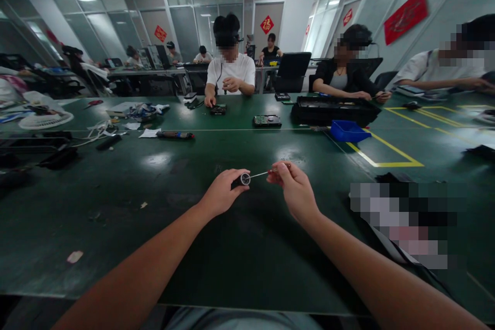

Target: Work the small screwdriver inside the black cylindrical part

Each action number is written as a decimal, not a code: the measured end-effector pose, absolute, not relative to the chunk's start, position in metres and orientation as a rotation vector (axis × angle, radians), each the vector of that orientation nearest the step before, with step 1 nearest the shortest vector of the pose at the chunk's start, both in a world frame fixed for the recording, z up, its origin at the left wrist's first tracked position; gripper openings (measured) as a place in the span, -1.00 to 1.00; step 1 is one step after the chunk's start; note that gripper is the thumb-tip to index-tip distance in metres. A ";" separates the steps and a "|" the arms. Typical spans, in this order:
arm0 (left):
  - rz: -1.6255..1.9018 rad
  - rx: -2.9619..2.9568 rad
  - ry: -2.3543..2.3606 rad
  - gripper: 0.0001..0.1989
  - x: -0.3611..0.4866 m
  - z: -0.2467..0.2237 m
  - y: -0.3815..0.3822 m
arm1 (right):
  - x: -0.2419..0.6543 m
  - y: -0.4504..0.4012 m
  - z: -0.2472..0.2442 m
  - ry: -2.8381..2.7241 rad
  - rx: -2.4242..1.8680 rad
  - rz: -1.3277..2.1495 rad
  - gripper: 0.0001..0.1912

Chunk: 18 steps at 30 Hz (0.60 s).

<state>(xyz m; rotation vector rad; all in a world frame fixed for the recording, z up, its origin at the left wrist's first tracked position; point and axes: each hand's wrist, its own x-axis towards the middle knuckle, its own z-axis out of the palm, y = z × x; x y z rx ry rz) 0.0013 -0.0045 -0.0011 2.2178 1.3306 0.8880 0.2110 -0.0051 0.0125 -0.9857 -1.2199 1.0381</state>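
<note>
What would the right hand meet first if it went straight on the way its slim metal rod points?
Probably the open, pale-rimmed end of the dark cylinder in the left hand: the slim metal rod in the right hand leads there, though depth is unclear.

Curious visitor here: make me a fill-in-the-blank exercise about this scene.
The left hand holds a dark tube; the thin rod is in the ____ hand.
The open plastic bin is ____.
The tabletop is ____.
The line markings near the bin are ____.

Missing words: right; blue; green; yellow
</note>
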 end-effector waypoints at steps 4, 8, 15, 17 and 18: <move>0.904 2.280 1.295 -0.62 -0.001 -0.001 -0.002 | 0.212 0.003 0.010 -0.964 -0.956 1.282 -0.66; 0.849 2.281 1.348 -0.64 -0.004 -0.004 0.001 | 0.214 0.005 0.010 -0.927 -0.974 1.327 -0.65; 0.820 2.304 1.355 -0.63 -0.003 -0.001 -0.003 | 0.215 0.002 0.006 -1.141 -1.017 1.072 -0.68; 0.809 2.293 1.366 -0.62 -0.001 0.001 -0.004 | 0.214 0.001 0.006 -1.209 -1.020 1.028 -0.70; 0.803 2.288 1.367 -0.62 -0.001 0.001 -0.004 | 0.214 0.000 0.006 -1.240 -1.022 1.005 -0.70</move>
